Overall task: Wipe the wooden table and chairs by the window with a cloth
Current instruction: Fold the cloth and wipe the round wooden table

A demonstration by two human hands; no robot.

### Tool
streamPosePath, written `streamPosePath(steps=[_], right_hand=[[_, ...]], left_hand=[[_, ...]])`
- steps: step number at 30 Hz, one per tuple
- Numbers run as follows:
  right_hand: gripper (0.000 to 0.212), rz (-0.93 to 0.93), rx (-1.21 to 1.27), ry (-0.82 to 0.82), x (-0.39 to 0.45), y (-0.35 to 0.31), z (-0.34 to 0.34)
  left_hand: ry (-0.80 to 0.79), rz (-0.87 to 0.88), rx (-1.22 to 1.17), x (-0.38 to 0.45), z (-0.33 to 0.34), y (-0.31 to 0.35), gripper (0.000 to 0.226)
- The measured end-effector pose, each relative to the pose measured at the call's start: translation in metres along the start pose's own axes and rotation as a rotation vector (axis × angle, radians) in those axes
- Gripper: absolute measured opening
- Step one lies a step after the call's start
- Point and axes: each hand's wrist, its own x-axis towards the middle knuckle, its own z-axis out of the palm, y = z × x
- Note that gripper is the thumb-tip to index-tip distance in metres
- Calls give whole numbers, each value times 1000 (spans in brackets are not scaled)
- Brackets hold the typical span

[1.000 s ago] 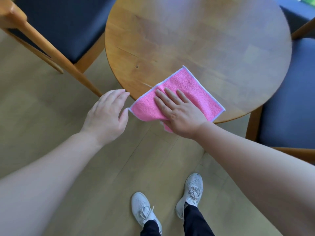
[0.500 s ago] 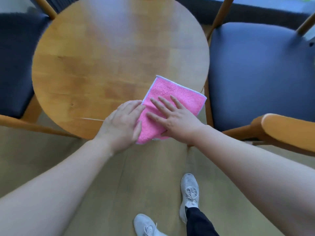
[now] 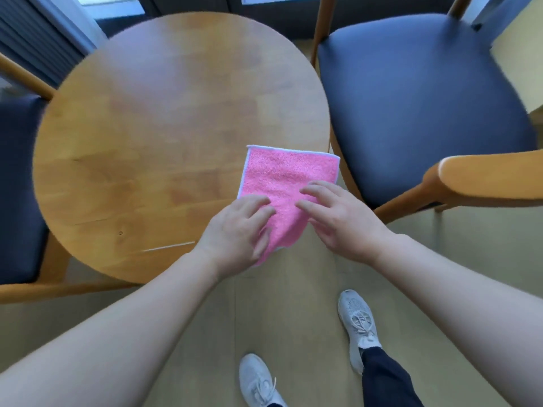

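Pink cloth (image 3: pixel 289 174), pale-edged, overhangs table (image 3: pixel 164 118) rim; left hand (image 3: pixel 235 233), right hand (image 3: pixel 338 218) rest flat-fingered on it.

Both bare forearms reach forward and converge. The left hand (image 3: pixel 235 230) lies palm down, fingers (image 3: pixel 258 205) loosely bent and close together, thumb along its right side. The right hand (image 3: pixel 342 221) sits just beside it, palm down, fingers (image 3: pixel 316 190) spread and slightly curled, pointing toward the left fingers.
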Motion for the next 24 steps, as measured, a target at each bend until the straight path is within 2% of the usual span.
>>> streamPosePath(steps=[2,6,9,11,13,16,21,24], right_hand=[[30,66,-20,76,-7,-7,-11],[25,162,-11,206,-23,-20,-35],[26,192,-34,276,-36,-22,-50],[24,147,-65,255,-42,-21,-54],[21,77,-100,191,-41,-18,-59],[18,33,-145,134,-38,-8,-70],[15,124,-136,-30,-34,4,-85],[15,136,-143,-4,-18,12,-84]], left_hand=[[-46,109,49,12,3,0,38],[-312,270,134,40,19,5,63],[-483,505,218,66,30,5,52],[-488,623,216,83,28,5,36],[-477,676,200,100,28,2,30],[-489,681,200,117,30,5,30],[-468,652,190,139,31,7,20],[-413,650,163,152,34,1,26]])
